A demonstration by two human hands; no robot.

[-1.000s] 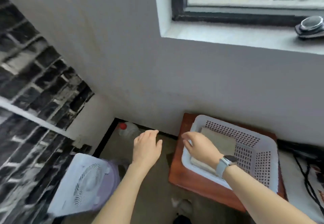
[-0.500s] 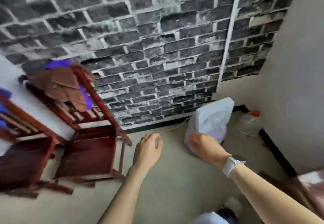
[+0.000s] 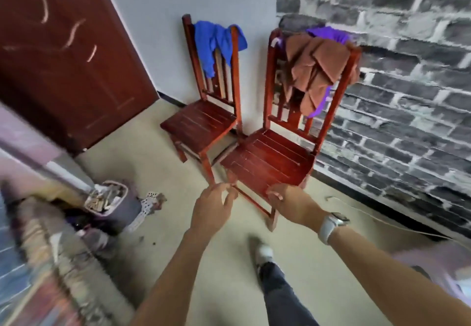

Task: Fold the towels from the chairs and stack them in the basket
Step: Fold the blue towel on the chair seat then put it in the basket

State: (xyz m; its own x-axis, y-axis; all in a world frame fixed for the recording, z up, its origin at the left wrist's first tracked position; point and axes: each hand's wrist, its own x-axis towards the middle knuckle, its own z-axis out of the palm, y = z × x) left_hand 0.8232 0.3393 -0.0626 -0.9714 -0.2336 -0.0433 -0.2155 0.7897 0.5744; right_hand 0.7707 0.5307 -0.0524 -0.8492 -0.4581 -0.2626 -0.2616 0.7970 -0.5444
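I've got both hands out in front, empty: left hand (image 3: 212,209) w/ fingers loosely curled, holding nothing; right hand (image 3: 293,204) relaxed, palm down, watch (image 3: 331,225) on the wrist. Brown towel (image 3: 317,66) is draped over the back of the near chair (image 3: 270,160), w/ a purple towel (image 3: 328,33) under it. Blue towel (image 3: 216,41) hangs on the far chair (image 3: 198,124). Basket not in view.

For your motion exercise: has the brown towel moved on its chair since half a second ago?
No. The brown towel hangs over the backrest of the same chair, over the purple towel; only the camera turned.
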